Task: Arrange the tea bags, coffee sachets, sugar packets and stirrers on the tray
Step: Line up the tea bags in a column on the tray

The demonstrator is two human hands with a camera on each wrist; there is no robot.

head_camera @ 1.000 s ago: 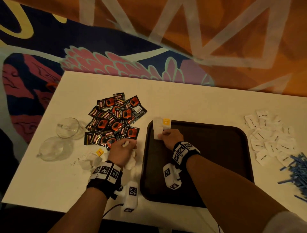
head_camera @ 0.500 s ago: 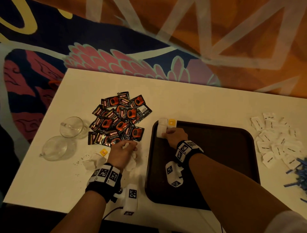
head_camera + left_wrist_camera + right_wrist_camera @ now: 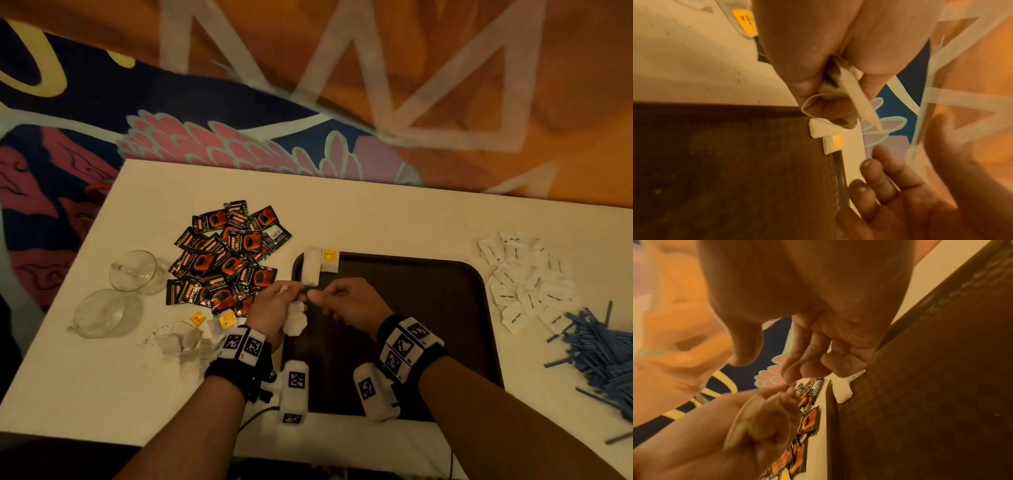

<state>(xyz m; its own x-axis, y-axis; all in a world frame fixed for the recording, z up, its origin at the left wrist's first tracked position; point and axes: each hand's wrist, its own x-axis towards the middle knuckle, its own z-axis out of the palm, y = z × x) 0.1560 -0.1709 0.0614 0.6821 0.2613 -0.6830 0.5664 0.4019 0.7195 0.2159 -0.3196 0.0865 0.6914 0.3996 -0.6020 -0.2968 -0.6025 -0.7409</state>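
My left hand [image 3: 279, 301] grips a small bunch of white tea bags [image 3: 295, 318] over the left rim of the dark brown tray [image 3: 428, 308]. In the left wrist view one tea bag [image 3: 851, 91] sticks out of the fist with its string looped. My right hand [image 3: 320, 296] hovers just right of it over the tray, fingers loosely bent [image 3: 813, 363] and holding nothing. Two tea bags [image 3: 312, 270], one with a yellow tag [image 3: 329, 257], lie in the tray's far-left corner. Black-and-red coffee sachets [image 3: 226, 257] are heaped left of the tray.
More tea bags [image 3: 188, 337] lie on the white table [image 3: 376, 212] near my left wrist. Two glass cups [image 3: 133, 272] stand at the left edge. White sugar packets [image 3: 527, 284] and blue stirrers [image 3: 603, 353] lie right of the tray.
My right hand has let go of the tea bags in the tray corner and drawn back toward my left hand. My left hand has shifted right to the tray rim with its tea bags.
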